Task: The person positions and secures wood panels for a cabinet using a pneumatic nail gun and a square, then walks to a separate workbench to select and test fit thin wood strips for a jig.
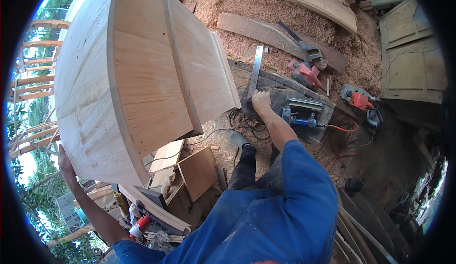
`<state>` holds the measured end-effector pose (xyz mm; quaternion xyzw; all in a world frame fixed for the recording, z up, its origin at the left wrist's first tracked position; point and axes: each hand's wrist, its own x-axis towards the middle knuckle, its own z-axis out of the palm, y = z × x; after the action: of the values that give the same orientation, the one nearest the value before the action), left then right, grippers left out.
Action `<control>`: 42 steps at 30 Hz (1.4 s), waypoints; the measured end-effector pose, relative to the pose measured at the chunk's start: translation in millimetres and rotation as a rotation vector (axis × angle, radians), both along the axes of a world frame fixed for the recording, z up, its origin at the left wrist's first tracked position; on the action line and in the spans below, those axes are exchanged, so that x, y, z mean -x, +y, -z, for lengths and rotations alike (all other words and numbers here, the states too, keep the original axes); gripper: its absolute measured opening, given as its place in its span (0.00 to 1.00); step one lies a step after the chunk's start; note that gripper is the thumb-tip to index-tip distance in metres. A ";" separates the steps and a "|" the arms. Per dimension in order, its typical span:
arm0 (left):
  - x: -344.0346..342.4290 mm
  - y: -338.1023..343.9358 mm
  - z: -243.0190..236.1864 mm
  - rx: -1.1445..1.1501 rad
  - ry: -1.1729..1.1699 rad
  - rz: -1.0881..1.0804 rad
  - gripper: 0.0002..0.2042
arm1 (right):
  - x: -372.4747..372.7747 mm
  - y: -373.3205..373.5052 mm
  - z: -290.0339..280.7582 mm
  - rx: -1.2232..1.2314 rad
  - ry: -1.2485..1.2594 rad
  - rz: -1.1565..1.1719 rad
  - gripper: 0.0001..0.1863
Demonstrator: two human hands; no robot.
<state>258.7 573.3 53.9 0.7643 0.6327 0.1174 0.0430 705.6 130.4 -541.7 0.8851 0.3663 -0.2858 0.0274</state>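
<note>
A large curved wooden panel piece (142, 83), pale and joined from boards with raised strips, fills the left side. My left hand (66, 163) lies against its lower left edge, fingers stretched out along the wood. Over a dark workbench (242, 74), my right hand (261, 101) is closed around the near end of a try square (256, 69). Its flat metal blade points away from me, to the right of the panel and apart from it. My fingers hide part of the end I hold.
Right of my right hand lie a blue air tool (301, 120), a red power tool (306, 74) and a red-and-black planer (361, 101). A handsaw (308, 51) rests on curved boards amid shavings (204, 12). A cable (209, 133) crosses the floor near my foot. Wood offcuts (197, 174) lie below the panel.
</note>
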 end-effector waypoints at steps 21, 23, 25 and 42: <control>-28.7 -145.2 7.6 -0.027 0.171 -0.130 0.31 | 33.7 64.7 -394.7 -1.630 0.071 0.215 0.27; -44.5 -176.3 9.4 -0.082 0.282 -0.060 0.31 | 6.8 74.0 -401.7 -1.663 0.046 0.286 0.18; -78.6 -212.3 3.5 0.040 0.233 -0.184 0.32 | -18.4 81.5 -405.5 -1.531 0.109 0.387 0.17; -70.4 -165.0 -34.1 -0.105 0.130 0.024 0.45 | -118.6 135.5 -413.1 -1.596 0.384 0.247 0.17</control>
<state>329.0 408.3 88.1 0.7790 0.6179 0.1001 -0.0369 824.2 265.9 -128.6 0.6080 0.3575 -0.0871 -0.7035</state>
